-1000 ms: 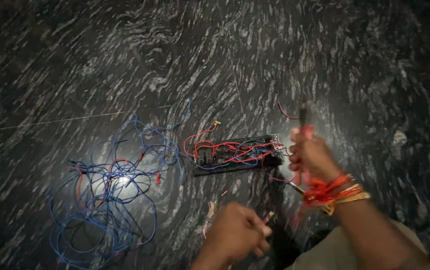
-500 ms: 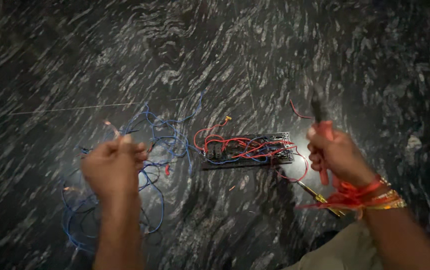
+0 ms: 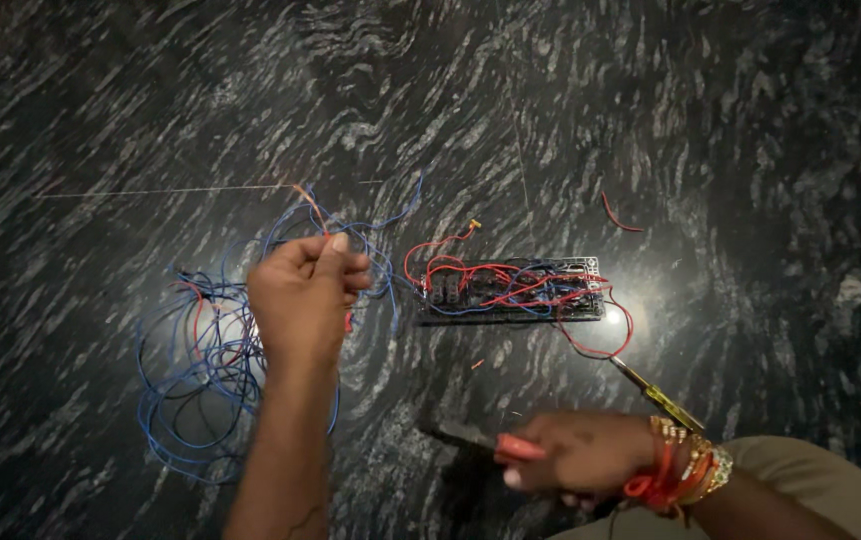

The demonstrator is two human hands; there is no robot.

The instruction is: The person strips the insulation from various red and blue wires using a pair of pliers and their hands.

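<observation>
Nearest to me, my right hand (image 3: pixel 585 455), bangles and red thread at the wrist, has dropped from beside the board to low in the frame, its fingers closed around a red-handled tool (image 3: pixel 495 443) whose dark tip now points left across the floor instead of upward. A yellow-handled screwdriver (image 3: pixel 655 392) lies just beyond that wrist, its tip close to a loop of red wire. My left hand (image 3: pixel 305 290), which half a second ago was raised further left, now sits closer to the board, closed in a pinch on a thin wire (image 3: pixel 302 197) that rises out of the blue and red wire tangle (image 3: pixel 200 370) spread on the dark marbled floor (image 3: pixel 150 90). The strand seems picked and the tool has come off the board, so the work looks to have turned from the board to the loose wire. Between the hands and a little farther out, the black circuit board (image 3: pixel 510 292), crossed with red and blue wires, lies flat and untouched. Beyond it, a short red wire scrap (image 3: pixel 618 215) lies alone
</observation>
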